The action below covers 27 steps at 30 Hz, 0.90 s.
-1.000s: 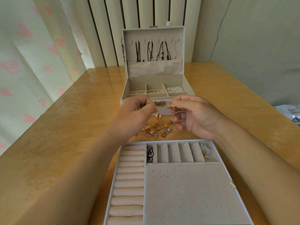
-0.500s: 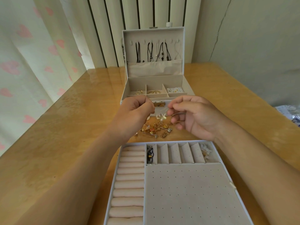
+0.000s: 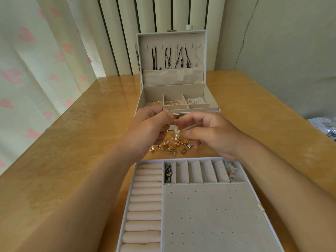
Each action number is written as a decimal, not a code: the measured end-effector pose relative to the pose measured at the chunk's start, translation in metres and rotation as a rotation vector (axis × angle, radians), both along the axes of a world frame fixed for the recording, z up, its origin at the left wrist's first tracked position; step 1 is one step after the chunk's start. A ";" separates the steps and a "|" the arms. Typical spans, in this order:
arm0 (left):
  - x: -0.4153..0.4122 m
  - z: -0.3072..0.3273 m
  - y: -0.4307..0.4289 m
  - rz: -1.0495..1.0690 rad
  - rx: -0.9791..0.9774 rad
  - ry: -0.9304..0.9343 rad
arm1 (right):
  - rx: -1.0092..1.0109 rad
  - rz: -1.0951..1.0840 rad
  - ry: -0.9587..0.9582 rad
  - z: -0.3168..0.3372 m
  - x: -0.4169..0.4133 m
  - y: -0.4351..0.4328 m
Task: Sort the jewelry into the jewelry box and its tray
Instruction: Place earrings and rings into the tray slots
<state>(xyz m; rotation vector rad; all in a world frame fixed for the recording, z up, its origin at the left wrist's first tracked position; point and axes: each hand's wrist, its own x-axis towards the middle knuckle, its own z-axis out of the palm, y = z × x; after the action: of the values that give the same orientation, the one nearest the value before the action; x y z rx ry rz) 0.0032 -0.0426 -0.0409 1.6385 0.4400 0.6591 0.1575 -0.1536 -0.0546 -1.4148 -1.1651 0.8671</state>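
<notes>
Left hand pinches the hook of a small gold drop earring with white pearl bead. Right hand is beside it, thumb and forefinger apart, gripping nothing. Earring hangs over the loose gold jewelry pile on the wooden surface, long axis vertical, bead down. Likely light, fragile, snag-prone: hold by hook.

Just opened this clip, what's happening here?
A person is sorting jewelry at a wooden table. The left hand pinches a small dangling earring above the loose gold pile, between the open jewelry box and the tray. The right hand is beside that pinch, fingers loosely curled; whether it holds anything is unclear. Most tray slots are unfilled.
</notes>
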 end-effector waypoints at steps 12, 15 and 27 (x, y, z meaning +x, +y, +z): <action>0.000 0.003 -0.001 0.006 -0.072 -0.019 | 0.003 0.047 -0.052 0.001 -0.003 -0.002; 0.000 0.002 0.001 0.014 -0.050 0.020 | 0.058 0.003 -0.039 0.002 -0.002 -0.002; 0.000 -0.004 0.002 -0.028 -0.010 0.162 | 0.184 -0.077 0.067 0.004 0.003 -0.001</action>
<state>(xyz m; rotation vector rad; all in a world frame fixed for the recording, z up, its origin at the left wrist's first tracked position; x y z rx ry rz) 0.0028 -0.0408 -0.0446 1.6919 0.5354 0.5042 0.1601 -0.1545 -0.0506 -1.2631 -1.1030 0.7285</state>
